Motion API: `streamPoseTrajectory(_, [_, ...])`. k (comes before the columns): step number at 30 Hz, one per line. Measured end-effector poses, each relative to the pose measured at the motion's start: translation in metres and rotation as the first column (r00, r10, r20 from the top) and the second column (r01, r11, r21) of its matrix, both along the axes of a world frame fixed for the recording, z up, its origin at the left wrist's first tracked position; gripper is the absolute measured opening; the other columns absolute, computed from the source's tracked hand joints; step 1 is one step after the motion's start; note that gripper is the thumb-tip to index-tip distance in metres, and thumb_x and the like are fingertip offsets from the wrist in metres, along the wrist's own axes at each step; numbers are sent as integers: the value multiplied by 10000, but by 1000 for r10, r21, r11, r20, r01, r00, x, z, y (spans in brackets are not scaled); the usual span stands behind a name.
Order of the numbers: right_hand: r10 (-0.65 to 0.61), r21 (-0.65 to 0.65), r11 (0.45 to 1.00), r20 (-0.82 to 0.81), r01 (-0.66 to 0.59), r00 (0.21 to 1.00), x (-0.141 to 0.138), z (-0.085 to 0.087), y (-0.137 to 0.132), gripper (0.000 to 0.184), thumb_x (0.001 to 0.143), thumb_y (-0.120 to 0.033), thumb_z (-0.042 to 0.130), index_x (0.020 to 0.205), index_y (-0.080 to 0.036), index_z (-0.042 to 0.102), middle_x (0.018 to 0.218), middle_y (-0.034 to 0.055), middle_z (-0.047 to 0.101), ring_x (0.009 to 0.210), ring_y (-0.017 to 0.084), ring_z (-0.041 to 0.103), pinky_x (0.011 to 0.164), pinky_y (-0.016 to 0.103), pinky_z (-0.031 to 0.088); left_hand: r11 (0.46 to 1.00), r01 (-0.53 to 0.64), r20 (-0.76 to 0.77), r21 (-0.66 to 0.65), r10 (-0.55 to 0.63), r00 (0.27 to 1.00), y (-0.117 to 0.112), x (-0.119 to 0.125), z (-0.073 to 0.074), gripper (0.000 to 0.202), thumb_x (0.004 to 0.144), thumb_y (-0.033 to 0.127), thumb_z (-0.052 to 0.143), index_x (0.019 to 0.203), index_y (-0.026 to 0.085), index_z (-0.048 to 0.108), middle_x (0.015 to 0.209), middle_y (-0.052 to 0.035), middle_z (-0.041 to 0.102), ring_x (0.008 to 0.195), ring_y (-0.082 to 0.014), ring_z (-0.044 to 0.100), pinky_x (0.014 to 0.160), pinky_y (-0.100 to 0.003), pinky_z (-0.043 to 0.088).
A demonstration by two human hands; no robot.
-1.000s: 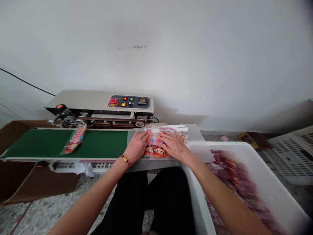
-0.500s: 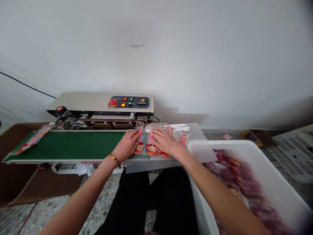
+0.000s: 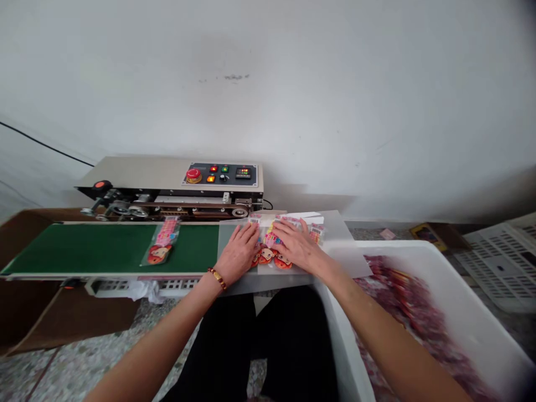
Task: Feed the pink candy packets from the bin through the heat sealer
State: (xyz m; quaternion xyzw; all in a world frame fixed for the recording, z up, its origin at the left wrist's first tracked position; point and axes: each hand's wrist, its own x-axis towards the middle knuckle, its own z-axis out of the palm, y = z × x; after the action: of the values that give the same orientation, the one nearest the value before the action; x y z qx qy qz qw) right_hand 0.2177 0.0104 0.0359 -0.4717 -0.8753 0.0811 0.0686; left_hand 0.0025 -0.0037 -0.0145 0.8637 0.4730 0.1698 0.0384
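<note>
My left hand (image 3: pixel 239 251) lies flat with fingers stretched over a clear plastic packet (image 3: pixel 253 259) that has a red cartoon character at its lower end. Beside it, my right hand (image 3: pixel 295 241) rests with spread fingers on several similar pink packets (image 3: pixel 268 254), partly hidden beneath it. Both hands press down on a translucent sheet (image 3: pixel 339 251) at the right end of the green conveyor belt (image 3: pixel 100 251). Another packet (image 3: pixel 160 245) lies on the belt, its top edge at the band sealing machine (image 3: pixel 176 204).
The machine's control panel (image 3: pixel 220 174) has a red stop button and lit switches. A white bin (image 3: pixel 410 251) full of pink packets stands at right. Below the belt's left end is a cardboard box (image 3: pixel 79 318). A white plastic crate (image 3: pixel 498 268) is at far right.
The packet at the belt's left end is no longer in view. Another packet now lies mid-belt by the sealer. Both hands have shifted right, the left one off the packet nearest the sealer.
</note>
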Motion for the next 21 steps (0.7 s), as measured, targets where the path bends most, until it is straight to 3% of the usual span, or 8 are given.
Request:
streamPoseTrajectory(4, [5, -12, 1000, 15, -5, 1000, 5, -3, -1, 410, 1046, -351, 449, 1392, -217, 622, 1508, 122, 562, 1440, 320, 451, 1211, 682, 179, 996, -85, 23, -10, 85, 996, -3, -18, -3, 445, 1029, 265, 370, 1427, 123, 512, 1547, -171, 494, 1476, -301, 416, 1234, -564, 328])
streamPoseTrajectory(9, [68, -44, 997, 3, -68, 998, -14, -3, 9, 391, 1049, -306, 447, 1395, -240, 618, 1521, 104, 552, 1488, 304, 385, 1213, 695, 148, 985, -165, 11, -41, 166, 986, 0, -75, 1, 397, 996, 313, 453, 1351, 183, 571, 1514, -141, 540, 1437, -287, 472, 1238, -529, 340])
streamPoseTrajectory(12, [128, -98, 987, -8, -129, 992, -29, -2, 16, 380, 1041, -264, 463, 1387, -251, 619, 1546, 79, 527, 1498, 273, 370, 1233, 673, 134, 961, -276, 7, 0, 276, 961, -2, -97, 7, 362, 984, 287, 459, 1305, 190, 596, 1466, -170, 580, 1400, -333, 510, 1221, -651, 288])
streamPoseTrajectory(13, [143, -110, 983, -15, -144, 990, -34, -1, 18, 381, 1038, -261, 469, 1388, -252, 618, 1550, 75, 521, 1496, 269, 375, 1238, 665, 136, 953, -301, 11, 17, 301, 954, -3, -97, 9, 355, 989, 279, 446, 1290, 176, 604, 1446, -184, 593, 1387, -345, 522, 1214, -684, 266])
streamPoseTrajectory(15, [166, -121, 978, -32, -169, 986, -41, 0, 20, 386, 1032, -259, 472, 1390, -252, 617, 1554, 74, 516, 1491, 271, 385, 1242, 656, 147, 959, -281, 19, 31, 281, 960, -2, -83, 13, 358, 1003, 262, 416, 1290, 169, 609, 1427, -175, 612, 1378, -317, 536, 1231, -653, 257])
streamPoseTrajectory(18, [150, -89, 984, -54, -154, 987, -37, 2, 17, 394, 1027, -237, 452, 1382, -248, 621, 1531, 84, 542, 1475, 277, 412, 1233, 665, 154, 998, -66, 29, -6, 66, 997, 0, -42, 14, 409, 1006, 223, 400, 1379, 201, 566, 1481, -119, 580, 1427, -226, 489, 1253, -503, 304])
streamPoseTrajectory(21, [37, -20, 999, -30, -38, 999, -14, 3, 9, 375, 1019, -218, 441, 1328, -226, 654, 1480, 104, 593, 1448, 295, 445, 1212, 690, 153, 998, 53, 22, -37, -52, 998, 1, -10, 9, 462, 989, 200, 415, 1439, 169, 517, 1534, -141, 521, 1470, -257, 430, 1249, -532, 300])
